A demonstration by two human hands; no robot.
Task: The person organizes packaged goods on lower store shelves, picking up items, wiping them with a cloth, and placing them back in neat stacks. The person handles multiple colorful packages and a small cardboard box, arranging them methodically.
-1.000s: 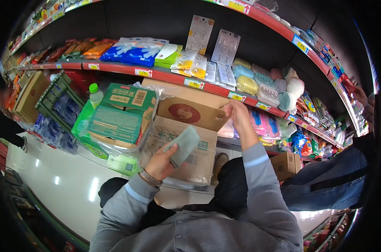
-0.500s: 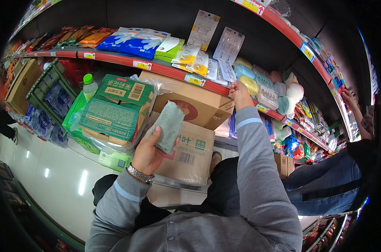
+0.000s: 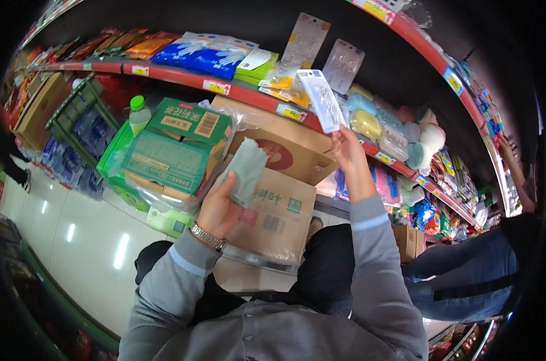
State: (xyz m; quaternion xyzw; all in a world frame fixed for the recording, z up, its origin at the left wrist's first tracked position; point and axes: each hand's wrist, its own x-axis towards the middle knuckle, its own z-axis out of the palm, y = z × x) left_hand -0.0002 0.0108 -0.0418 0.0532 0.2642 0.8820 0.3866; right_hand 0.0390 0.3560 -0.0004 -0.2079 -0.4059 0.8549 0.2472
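Observation:
My left hand [image 3: 221,210] is closed around a folded grey-green cloth [image 3: 248,169], held above the cardboard boxes. The fingers beneath the cloth are mostly hidden. My right hand [image 3: 349,155] pinches the lower end of a flat white-and-blue blister pack [image 3: 322,99], lifted at the shelf's front edge. Small clear pieces, perhaps hooks, show faintly in it. Behind it on the shelf, similar packs with yellow printing [image 3: 280,81] lie flat, and two taller cards, one a grey blister card [image 3: 343,65], lean upright against the back. Yellow and blue soap boxes [image 3: 366,123] sit just right of my right hand.
A red-edged shelf [image 3: 255,93] with price tags crosses ahead, carrying blue glove packets [image 3: 207,60]. Below stand a green carton [image 3: 173,150], a green-capped bottle [image 3: 139,113] and brown cardboard boxes [image 3: 273,222]. Another person in jeans [image 3: 459,283] stands at the right.
My right hand has drawn one blister pack up off the shelf and moved slightly nearer to me. My left hand still holds the cloth, almost in the same place.

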